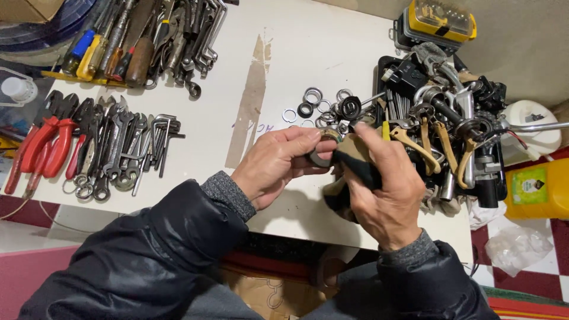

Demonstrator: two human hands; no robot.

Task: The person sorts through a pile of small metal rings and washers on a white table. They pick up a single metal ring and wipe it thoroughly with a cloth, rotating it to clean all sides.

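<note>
The left hand (pixel 274 163) pinches a small round metal ring (pixel 322 155) between thumb and fingertips. Pressed against the ring's right side, the right hand (pixel 385 192) clamps a dark, soft, crumpled cloth (pixel 355 169). Just beyond lie loose steel washers (pixel 313 102).

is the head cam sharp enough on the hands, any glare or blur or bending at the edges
Head view: even, soft light with weak shadows under the left hand and right hand; both are fairly sharp, as is the metal ring they hold with the dark cloth. Mild glare on the white table and on the washers. Wide-angle bending shows at the table edges; the sleeves are slightly soft.
</note>
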